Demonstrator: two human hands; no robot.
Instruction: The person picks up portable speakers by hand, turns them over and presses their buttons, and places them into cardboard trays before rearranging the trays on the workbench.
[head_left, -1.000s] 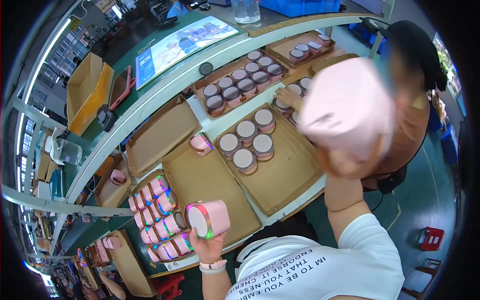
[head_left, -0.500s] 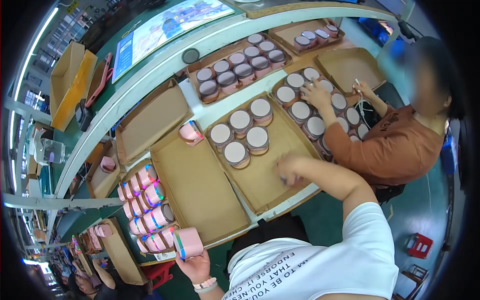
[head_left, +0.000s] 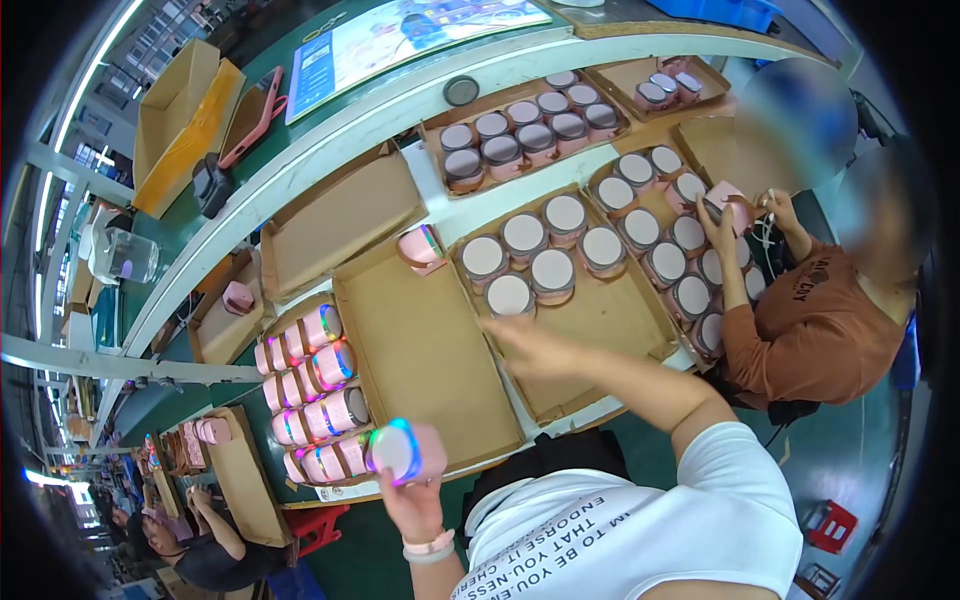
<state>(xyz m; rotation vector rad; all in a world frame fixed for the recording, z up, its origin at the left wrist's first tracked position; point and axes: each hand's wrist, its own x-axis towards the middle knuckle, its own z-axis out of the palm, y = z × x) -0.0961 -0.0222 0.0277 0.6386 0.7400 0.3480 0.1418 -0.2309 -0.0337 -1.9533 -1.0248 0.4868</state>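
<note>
My left hand (head_left: 412, 505) is wrapped round a pink speaker-like cylinder (head_left: 425, 450) with a glowing coloured ring, its pale round end tilted towards me. Lit pink cylinders of the same kind (head_left: 325, 367) lie in rows in a carton just beyond it. My right hand (head_left: 530, 348), somewhat blurred, reaches leftward over the near part of a cardboard tray (head_left: 600, 350); its fingers are stretched out with nothing seen in them. In that tray, several cylinders stand with white round tops (head_left: 552, 270) facing up.
A cardboard tray (head_left: 430, 370) lies between the lit rows and my right hand, with one lit pink cylinder (head_left: 420, 245) at its far end. Beyond stands a box of dark-topped cylinders (head_left: 500, 152). At right, a co-worker (head_left: 830, 320) handles a pink cylinder over another filled tray.
One more white-topped cylinder stands in the tray. My right hand has moved left from there. The cylinder in my left hand has turned its round end towards me. The co-worker has lifted a cylinder.
</note>
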